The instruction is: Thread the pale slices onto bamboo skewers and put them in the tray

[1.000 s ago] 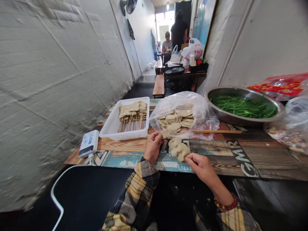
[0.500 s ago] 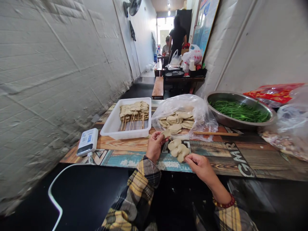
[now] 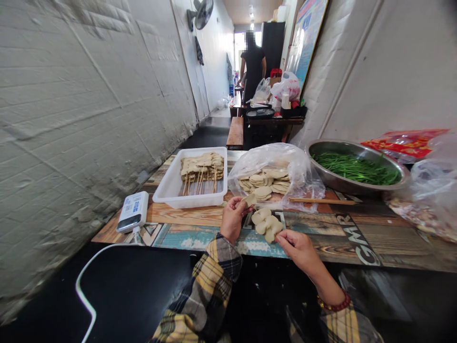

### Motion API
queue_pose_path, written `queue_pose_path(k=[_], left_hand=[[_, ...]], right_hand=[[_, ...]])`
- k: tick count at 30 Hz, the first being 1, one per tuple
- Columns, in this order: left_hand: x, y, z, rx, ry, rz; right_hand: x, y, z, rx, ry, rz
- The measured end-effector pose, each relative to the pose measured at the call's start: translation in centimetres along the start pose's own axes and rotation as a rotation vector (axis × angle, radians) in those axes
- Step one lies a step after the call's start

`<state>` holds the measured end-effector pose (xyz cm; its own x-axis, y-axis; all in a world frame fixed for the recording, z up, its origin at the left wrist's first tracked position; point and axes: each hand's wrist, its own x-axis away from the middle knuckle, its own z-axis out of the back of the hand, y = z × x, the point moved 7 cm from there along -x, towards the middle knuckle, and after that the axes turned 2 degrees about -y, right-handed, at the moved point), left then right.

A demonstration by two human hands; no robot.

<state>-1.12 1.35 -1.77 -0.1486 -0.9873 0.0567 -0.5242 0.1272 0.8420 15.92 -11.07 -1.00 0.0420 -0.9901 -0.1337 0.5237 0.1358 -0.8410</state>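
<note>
Between the thumb and fingers of my left hand point(image 3: 233, 220) is a single thin beige slice point(image 3: 250, 200), held at its edge. My right hand point(image 3: 300, 248) pinches the near end of a skewer of beige slices point(image 3: 266, 224); the slices overlap in a bunch and hide most of the stick. The two hands are apart, with the skewer's far end close to the left slice. Just beyond them, an open clear plastic bag point(image 3: 300, 166) holds a pile of loose beige slices point(image 3: 264, 183). Bare wooden sticks point(image 3: 323, 201) lie across the bag's front edge.
Finished-looking skewers point(image 3: 202, 166) are stacked in a white plastic tray point(image 3: 162, 193) at left. A white power bank point(image 3: 134, 209) with a cable sits nearby. A steel bowl point(image 3: 405, 183) of green chives and a plastic bag point(image 3: 428, 200) stand right. A person point(image 3: 253, 71) stands far back.
My hands keep nearly the same hold on the slice and the skewer. The view has shifted slightly. In the background the standing person has moved left, and the seated person is hidden.
</note>
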Motion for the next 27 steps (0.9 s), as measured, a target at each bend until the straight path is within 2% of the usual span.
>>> queue_pose_path(k=[27], left_hand=[[0.39,0.49,-0.50,-0.049,-0.014,-0.026]], right_hand=[[-0.13,-0.31,0.18,0.036,0.044,0.009]])
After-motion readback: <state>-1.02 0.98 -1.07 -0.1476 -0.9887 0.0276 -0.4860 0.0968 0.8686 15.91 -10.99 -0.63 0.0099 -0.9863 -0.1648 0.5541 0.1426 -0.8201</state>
